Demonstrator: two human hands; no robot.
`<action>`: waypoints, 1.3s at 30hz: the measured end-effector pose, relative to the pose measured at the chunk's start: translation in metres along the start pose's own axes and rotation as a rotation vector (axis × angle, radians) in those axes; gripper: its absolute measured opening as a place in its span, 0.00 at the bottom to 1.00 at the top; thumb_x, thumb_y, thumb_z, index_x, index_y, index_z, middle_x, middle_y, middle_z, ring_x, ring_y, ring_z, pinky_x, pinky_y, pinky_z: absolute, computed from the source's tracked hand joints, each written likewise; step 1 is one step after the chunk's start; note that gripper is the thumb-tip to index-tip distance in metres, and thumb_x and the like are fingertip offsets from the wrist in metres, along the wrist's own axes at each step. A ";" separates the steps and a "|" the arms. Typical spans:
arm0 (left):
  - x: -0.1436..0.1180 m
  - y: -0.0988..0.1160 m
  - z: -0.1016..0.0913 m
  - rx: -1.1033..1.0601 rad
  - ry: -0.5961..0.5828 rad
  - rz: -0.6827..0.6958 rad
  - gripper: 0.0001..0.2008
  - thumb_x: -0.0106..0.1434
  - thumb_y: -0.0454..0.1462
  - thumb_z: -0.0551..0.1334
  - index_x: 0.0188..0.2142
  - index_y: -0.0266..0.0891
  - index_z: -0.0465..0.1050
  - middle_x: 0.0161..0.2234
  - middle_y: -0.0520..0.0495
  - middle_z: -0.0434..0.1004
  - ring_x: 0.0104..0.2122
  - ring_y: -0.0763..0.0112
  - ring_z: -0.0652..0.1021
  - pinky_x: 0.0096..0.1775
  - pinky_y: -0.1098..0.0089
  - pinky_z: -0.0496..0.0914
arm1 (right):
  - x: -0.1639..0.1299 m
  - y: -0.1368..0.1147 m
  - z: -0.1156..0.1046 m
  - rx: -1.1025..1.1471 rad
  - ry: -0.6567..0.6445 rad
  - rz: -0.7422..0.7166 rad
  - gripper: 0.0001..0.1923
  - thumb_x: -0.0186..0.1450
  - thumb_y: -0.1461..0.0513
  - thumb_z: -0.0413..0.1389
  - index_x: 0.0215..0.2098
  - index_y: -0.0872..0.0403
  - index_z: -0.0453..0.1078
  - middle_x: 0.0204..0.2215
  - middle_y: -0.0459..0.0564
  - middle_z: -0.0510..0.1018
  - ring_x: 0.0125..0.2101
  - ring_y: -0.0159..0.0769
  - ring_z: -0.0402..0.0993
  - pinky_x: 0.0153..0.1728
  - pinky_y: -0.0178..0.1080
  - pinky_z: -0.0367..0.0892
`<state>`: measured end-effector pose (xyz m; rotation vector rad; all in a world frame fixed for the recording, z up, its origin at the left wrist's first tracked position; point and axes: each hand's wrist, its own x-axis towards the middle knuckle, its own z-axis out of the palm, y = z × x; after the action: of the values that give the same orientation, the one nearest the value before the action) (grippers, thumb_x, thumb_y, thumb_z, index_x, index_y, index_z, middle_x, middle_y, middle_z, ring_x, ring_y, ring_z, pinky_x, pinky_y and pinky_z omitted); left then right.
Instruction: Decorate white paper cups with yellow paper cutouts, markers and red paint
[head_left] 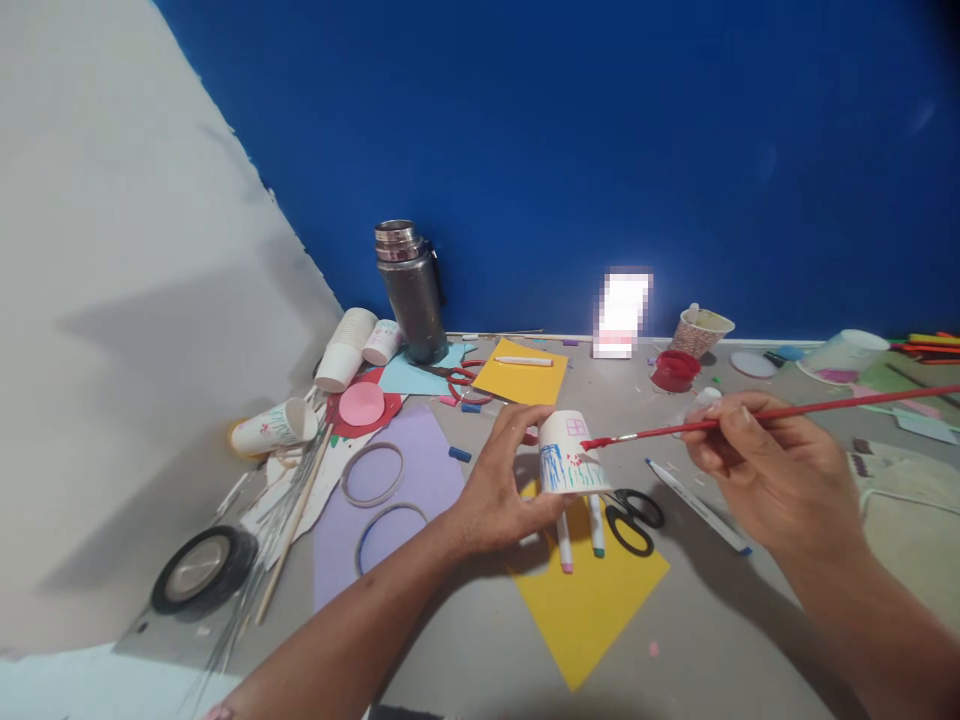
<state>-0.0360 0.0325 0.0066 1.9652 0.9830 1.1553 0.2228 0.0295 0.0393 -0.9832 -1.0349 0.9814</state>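
Between the thumb and fingers of my left hand (506, 490) is a small white paper cup (566, 470), held upside down above the table. Its side carries a blue drawn patch, green grass-like strokes, red dabs and a pink window outline. My right hand (772, 480) grips a red paintbrush (675, 429), whose red-coated tip meets or nearly meets the cup's side. Beneath the cup lie a yellow paper sheet (592, 600), black-handled scissors (634, 522) and two markers, one pink-ended (565, 545) and one green-ended (597, 530). A blue-ended marker (697, 508) rests near my right hand.
At the back stand a steel flask (412, 300), a red paint pot (676, 371) and a patterned cup (701, 332). On the left are stacked paper cups (346, 348), tape rolls (205, 570), wires and purple paper (390, 510). A blue wall (555, 150) rises behind the table.
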 end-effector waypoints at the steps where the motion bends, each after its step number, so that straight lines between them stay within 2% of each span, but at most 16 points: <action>1: 0.000 0.000 0.000 0.001 -0.002 0.006 0.36 0.51 0.34 0.68 0.61 0.45 0.64 0.58 0.41 0.69 0.58 0.52 0.72 0.56 0.53 0.73 | 0.000 0.000 0.000 0.001 -0.007 0.000 0.10 0.60 0.49 0.70 0.29 0.43 0.79 0.27 0.50 0.80 0.25 0.40 0.68 0.21 0.43 0.59; 11: 0.001 0.004 0.001 0.018 -0.017 0.005 0.36 0.51 0.33 0.67 0.60 0.45 0.65 0.57 0.41 0.69 0.58 0.52 0.72 0.56 0.53 0.73 | -0.004 0.003 -0.003 -0.066 -0.070 -0.002 0.08 0.63 0.49 0.68 0.31 0.42 0.79 0.26 0.49 0.81 0.23 0.40 0.68 0.23 0.44 0.59; 19: -0.001 0.002 0.002 -0.029 -0.003 -0.005 0.37 0.51 0.32 0.67 0.61 0.46 0.63 0.59 0.41 0.68 0.59 0.52 0.72 0.59 0.51 0.72 | 0.000 -0.001 -0.005 -0.012 -0.008 -0.035 0.08 0.61 0.50 0.69 0.30 0.42 0.80 0.29 0.51 0.80 0.25 0.42 0.68 0.21 0.44 0.59; 24: -0.001 0.003 0.003 -0.064 -0.001 -0.014 0.36 0.52 0.31 0.68 0.61 0.46 0.63 0.59 0.41 0.68 0.59 0.52 0.73 0.60 0.50 0.72 | 0.000 -0.001 -0.004 -0.009 -0.065 -0.001 0.08 0.61 0.50 0.69 0.29 0.42 0.80 0.25 0.50 0.79 0.23 0.41 0.67 0.21 0.43 0.60; 34: -0.002 0.002 0.005 -0.146 0.006 -0.056 0.37 0.52 0.30 0.67 0.60 0.46 0.63 0.60 0.41 0.70 0.61 0.52 0.74 0.64 0.47 0.69 | 0.003 -0.001 -0.005 0.016 -0.010 -0.025 0.10 0.60 0.51 0.70 0.28 0.46 0.79 0.27 0.50 0.81 0.23 0.38 0.69 0.20 0.42 0.59; 39: -0.002 0.002 0.005 -0.183 0.012 -0.081 0.35 0.53 0.30 0.67 0.60 0.47 0.63 0.61 0.42 0.70 0.61 0.54 0.73 0.65 0.48 0.68 | 0.004 0.001 -0.007 0.024 -0.045 -0.001 0.10 0.59 0.52 0.71 0.29 0.46 0.80 0.26 0.50 0.81 0.23 0.37 0.69 0.21 0.41 0.62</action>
<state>-0.0315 0.0287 0.0049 1.7609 0.9195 1.1700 0.2297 0.0319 0.0380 -0.9442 -1.0584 1.0167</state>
